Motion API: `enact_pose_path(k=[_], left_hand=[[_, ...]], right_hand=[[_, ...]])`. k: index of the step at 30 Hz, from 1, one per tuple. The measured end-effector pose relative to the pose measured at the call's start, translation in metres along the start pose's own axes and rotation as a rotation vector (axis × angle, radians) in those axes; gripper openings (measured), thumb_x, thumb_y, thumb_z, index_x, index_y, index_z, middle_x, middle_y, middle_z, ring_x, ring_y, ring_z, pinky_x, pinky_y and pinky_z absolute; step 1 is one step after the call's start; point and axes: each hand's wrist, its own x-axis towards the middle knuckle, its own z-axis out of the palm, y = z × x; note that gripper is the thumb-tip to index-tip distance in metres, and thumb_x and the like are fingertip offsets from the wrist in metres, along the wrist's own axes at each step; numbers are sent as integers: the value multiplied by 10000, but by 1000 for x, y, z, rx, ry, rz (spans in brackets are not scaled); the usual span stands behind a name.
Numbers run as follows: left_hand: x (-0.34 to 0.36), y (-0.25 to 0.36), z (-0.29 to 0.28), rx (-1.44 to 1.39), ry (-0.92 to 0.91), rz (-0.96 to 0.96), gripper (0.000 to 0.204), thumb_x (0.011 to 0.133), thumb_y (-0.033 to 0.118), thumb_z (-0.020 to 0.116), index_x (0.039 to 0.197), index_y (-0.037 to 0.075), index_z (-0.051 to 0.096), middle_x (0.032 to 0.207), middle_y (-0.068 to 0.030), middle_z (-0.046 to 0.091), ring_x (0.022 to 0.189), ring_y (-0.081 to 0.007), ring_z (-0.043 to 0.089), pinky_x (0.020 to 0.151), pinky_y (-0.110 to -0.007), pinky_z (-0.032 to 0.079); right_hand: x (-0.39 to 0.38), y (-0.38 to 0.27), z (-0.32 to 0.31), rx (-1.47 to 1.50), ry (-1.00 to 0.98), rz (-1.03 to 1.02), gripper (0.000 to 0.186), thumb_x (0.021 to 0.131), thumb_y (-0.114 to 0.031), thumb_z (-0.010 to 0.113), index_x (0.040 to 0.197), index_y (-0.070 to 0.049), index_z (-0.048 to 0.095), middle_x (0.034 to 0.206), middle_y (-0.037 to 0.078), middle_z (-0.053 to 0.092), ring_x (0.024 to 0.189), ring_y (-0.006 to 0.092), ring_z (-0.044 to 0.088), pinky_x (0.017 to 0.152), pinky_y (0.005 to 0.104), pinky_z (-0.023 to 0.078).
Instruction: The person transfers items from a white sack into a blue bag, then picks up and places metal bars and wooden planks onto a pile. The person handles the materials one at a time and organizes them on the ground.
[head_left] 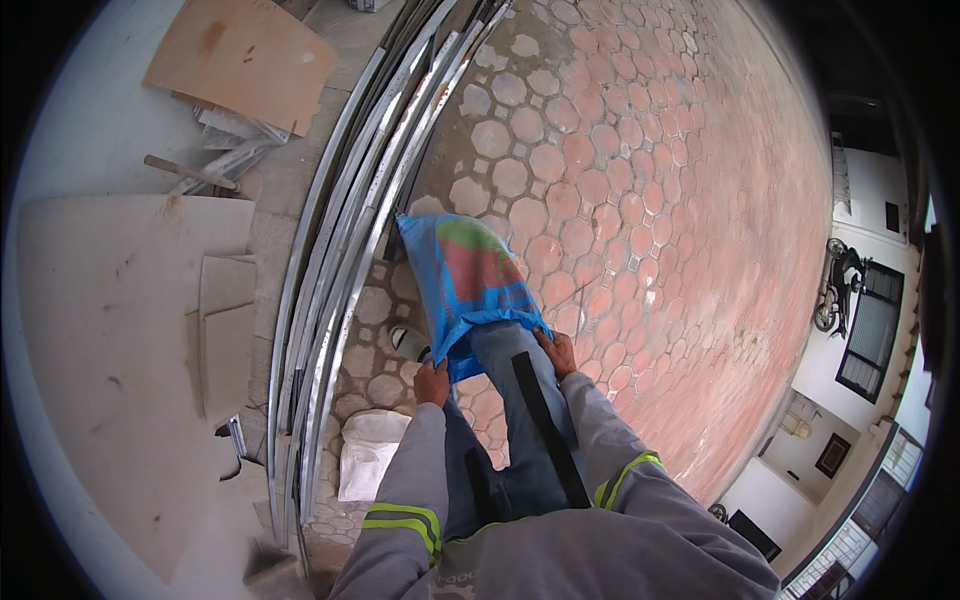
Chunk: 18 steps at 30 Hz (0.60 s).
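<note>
A blue woven plastic sack [470, 265] with a green and red print hangs in front of my legs. My left hand [432, 384] grips the left side of its mouth, and my right hand [557, 352] pinches the right side. The rim is stretched between them. My right trouser leg [500, 350] meets the sack at the mouth; its lower part and foot are hidden by the sack, and I cannot tell whether they are inside. Left of the sack, my left shoe [408, 343] rests on the paving.
Long metal profiles [345, 230] lie along the left. A white sack [372, 450] sits near my left leg. Boards [110, 330] and a brown panel [240, 60] lean at the far left. Hexagonal red paving [640, 200] stretches right, toward a parked motorcycle [840, 285].
</note>
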Motion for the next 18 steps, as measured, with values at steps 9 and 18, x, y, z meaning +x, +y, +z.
enact_pose_path(k=[9, 18], left_hand=[[0, 12, -5, 0, -21, -92, 392, 873, 382, 542, 962, 28, 684, 970, -232, 654, 935, -426, 606, 814, -486, 462], [3, 5, -31, 44, -149, 103, 431, 883, 417, 537, 984, 12, 644, 962, -240, 646, 910, -426, 605, 812, -499, 460]], right_hand=[[-11, -17, -7, -206, 29, -144, 391, 835, -373, 613, 857, 10, 690, 691, 224, 631, 664, 354, 630, 631, 432, 459], [-3, -23, -4, -284, -22, -167, 491, 854, -459, 557, 868, 20, 665, 807, 253, 648, 817, 400, 639, 745, 472, 472]])
